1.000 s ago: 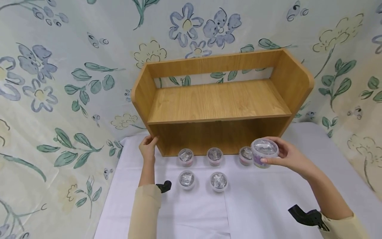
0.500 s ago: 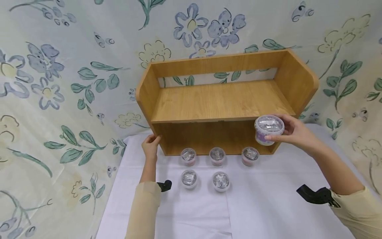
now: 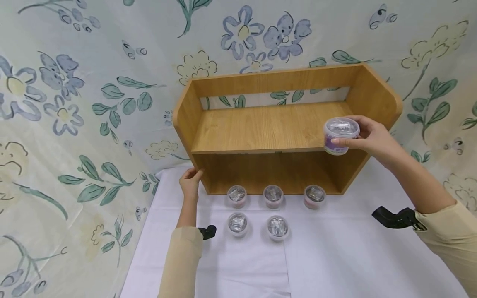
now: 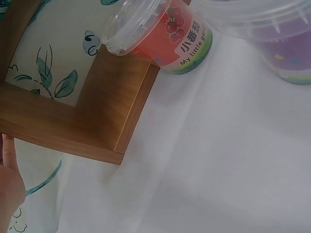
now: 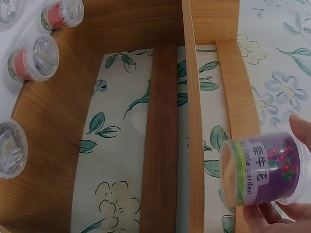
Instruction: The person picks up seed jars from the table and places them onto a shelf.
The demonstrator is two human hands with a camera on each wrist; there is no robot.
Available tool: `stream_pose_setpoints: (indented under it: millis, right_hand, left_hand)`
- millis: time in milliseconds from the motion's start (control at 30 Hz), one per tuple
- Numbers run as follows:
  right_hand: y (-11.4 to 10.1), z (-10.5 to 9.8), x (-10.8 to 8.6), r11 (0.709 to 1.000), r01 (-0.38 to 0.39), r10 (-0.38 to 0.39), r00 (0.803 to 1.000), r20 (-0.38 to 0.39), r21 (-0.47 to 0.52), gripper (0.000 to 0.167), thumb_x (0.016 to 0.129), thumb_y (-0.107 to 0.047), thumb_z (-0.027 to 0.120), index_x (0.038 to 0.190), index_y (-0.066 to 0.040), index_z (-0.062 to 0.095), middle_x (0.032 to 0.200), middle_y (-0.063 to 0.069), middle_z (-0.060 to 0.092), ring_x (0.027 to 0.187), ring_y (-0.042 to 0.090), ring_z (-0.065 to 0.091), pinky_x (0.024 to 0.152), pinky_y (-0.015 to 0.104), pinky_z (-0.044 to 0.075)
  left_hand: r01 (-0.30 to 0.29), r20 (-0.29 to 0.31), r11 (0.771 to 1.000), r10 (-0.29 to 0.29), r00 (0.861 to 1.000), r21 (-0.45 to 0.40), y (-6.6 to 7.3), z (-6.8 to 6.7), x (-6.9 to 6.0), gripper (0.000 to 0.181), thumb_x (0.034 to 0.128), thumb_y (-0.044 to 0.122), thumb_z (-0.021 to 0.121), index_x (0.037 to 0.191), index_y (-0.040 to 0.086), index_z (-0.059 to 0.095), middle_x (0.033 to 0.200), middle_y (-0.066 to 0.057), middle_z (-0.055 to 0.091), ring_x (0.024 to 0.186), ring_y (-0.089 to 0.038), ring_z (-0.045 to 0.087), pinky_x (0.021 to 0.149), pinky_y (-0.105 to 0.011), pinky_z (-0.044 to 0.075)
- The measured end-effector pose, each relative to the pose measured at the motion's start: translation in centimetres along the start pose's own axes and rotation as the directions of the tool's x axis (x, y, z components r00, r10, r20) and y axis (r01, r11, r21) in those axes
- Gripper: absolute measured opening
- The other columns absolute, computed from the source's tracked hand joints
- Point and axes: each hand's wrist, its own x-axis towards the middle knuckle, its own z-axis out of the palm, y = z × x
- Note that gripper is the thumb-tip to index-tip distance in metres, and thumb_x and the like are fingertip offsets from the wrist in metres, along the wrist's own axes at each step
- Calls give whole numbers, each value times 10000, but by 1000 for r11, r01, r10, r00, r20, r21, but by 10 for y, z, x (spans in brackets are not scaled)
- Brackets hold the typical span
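In the head view the right hand [image 3: 372, 136] grips a purple-labelled clear tub [image 3: 340, 136] by its sides, in front of the right end of the wooden shelf's upper board [image 3: 261, 128]. The right wrist view shows this purple tub [image 5: 265, 170] tilted on its side in the picture, with fingers and thumb round its lid end. At the shelf's lower left edge, the left hand [image 3: 190, 184] pinches the side panel; part of it [image 4: 9, 184] shows in the left wrist view against the wood [image 4: 63, 131].
Three tubs [image 3: 237, 195], [image 3: 273, 195], [image 3: 314, 195] stand in a row along the shelf's front edge. Nearer on the white cloth [image 3: 335, 256] are two more tubs [image 3: 237, 224], [image 3: 277, 227]. A floral cloth [image 3: 112, 25] hangs behind.
The right hand has lifted the purple tub from beside the right front tub up to the upper board's level. The left hand stays at the shelf's side; the head view has shifted slightly.
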Motion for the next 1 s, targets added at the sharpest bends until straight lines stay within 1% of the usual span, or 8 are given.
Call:
stream_pose_setpoints:
  millis: [133, 300, 433, 533, 633, 767, 867, 1000]
  right_hand:
    - [-1, 3, 15, 998, -55, 57, 997, -56, 25, 875, 808, -485, 639, 1456, -96, 198, 1390, 194, 313, 1226, 360, 322, 1011, 553, 317]
    - [7, 8, 29, 994, -77, 85, 992, -98, 79, 933, 767, -503, 672, 1462, -103, 195, 1431, 200, 282, 1283, 377, 282, 1046, 547, 273]
    - [13, 10, 30, 992, -83, 93, 990, -103, 98, 932, 766, -501, 671, 1468, -123, 189, 1458, 194, 266, 1306, 379, 281, 1046, 537, 281]
    - [15, 10, 30, 990, -82, 94, 990, -104, 115, 917, 771, -490, 670, 1470, -144, 188, 1472, 177, 259, 1320, 366, 280, 1052, 524, 280]
    - [16, 10, 31, 988, -71, 86, 990, -107, 141, 911, 774, -461, 684, 1478, -196, 170, 1492, 164, 230, 1345, 359, 251, 1067, 517, 255]
    - [17, 9, 29, 987, -58, 78, 988, -131, 152, 874, 783, -427, 690, 1473, -276, 175, 1493, 172, 226, 1345, 354, 249, 1068, 518, 255]
    - [17, 7, 25, 989, -48, 71, 984, -164, 141, 810, 796, -424, 676, 1457, -291, 227, 1458, 177, 279, 1290, 310, 316, 1061, 453, 305]
    - [17, 5, 18, 988, -32, 63, 976, -206, 152, 751, 803, -405, 672, 1435, -275, 289, 1419, 138, 336, 1251, 269, 364, 1008, 229, 374]
  left_hand:
    - [3, -9, 1000, -3, 1000, 23, 1, 2, -2, 118, 715, 9, 740, 750, 99, 672, 664, 98, 635, 659, -49, 580, 617, -166, 484]
    - [3, -16, 1000, -3, 1000, 6, -1, 4, -3, 131, 708, 3, 741, 726, 114, 673, 653, 86, 628, 639, -48, 567, 595, -170, 474]
    - [13, -19, 1000, -12, 1000, 2, -4, 5, -3, 111, 708, 19, 748, 736, 102, 680, 663, 79, 630, 656, -56, 571, 615, -173, 479]
    - [17, -33, 1000, -17, 999, 5, -5, 6, -3, 114, 706, 23, 751, 732, 107, 679, 664, 77, 629, 659, -59, 569, 618, -173, 479]
    - [17, -44, 1000, -17, 999, 0, -6, 5, -2, 110, 704, 25, 755, 745, 95, 681, 667, 73, 631, 661, -61, 572, 622, -171, 481]
    - [26, -31, 1000, -26, 999, -9, -7, 5, 0, 116, 707, 38, 760, 796, 46, 687, 680, 74, 636, 678, -63, 579, 642, -168, 485]
    - [37, -21, 999, -37, 999, -14, -6, 4, 0, 122, 709, 38, 759, 808, 37, 687, 682, 71, 637, 681, -62, 578, 645, -166, 484]
    - [48, -20, 998, -48, 999, -28, 0, 2, -2, 105, 714, 18, 751, 788, 59, 688, 672, 70, 630, 672, -60, 570, 632, -165, 478]
